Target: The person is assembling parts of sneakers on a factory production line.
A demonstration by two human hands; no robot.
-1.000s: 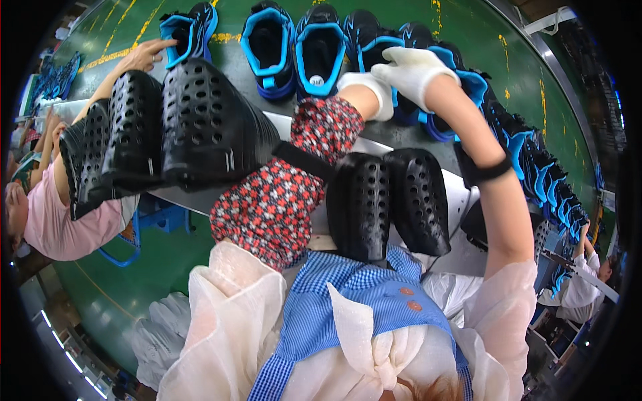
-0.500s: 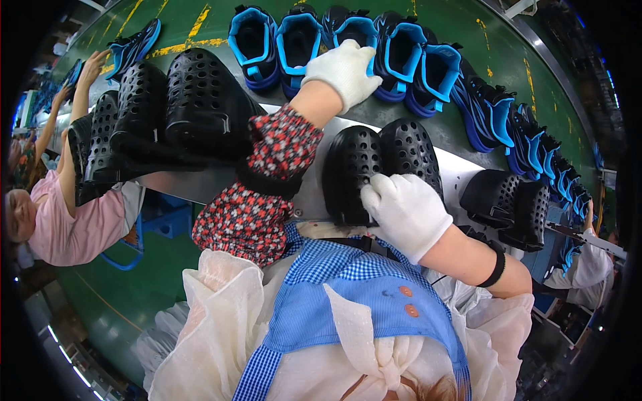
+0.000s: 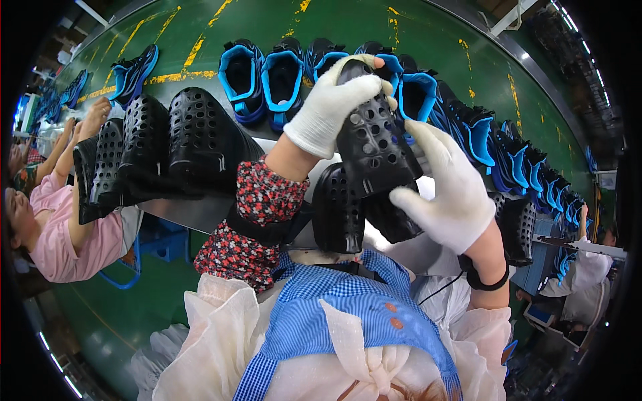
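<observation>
Above the bench, my left hand (image 3: 338, 100), in a white glove, is closed round the upper end of a black perforated shoe tree (image 3: 378, 150). My right hand (image 3: 445, 187), gloved too, has its fingers stretched out and its thumb apart at the right side of that shoe tree; whether it bears any weight cannot be told. Another shoe tree (image 3: 338, 210) stands on the bench just below. A dark form (image 3: 393, 220) beside it is mostly hidden behind the held piece. Beyond my hands, black sneakers with bright blue linings (image 3: 281, 77) stand in a row.
More black shoe trees (image 3: 200, 137) stand on the left, and others (image 3: 518, 227) on the right. The sneaker row bends away to the far right (image 3: 538, 174) on a green surface (image 3: 348, 23). A co-worker in pink (image 3: 73, 220) reaches forward at the left; another person (image 3: 582, 267) is at the right.
My left hand has come back from the sneaker row and now holds a shoe tree. My right hand has risen off the pair on the bench, opened, and moved to the held piece.
</observation>
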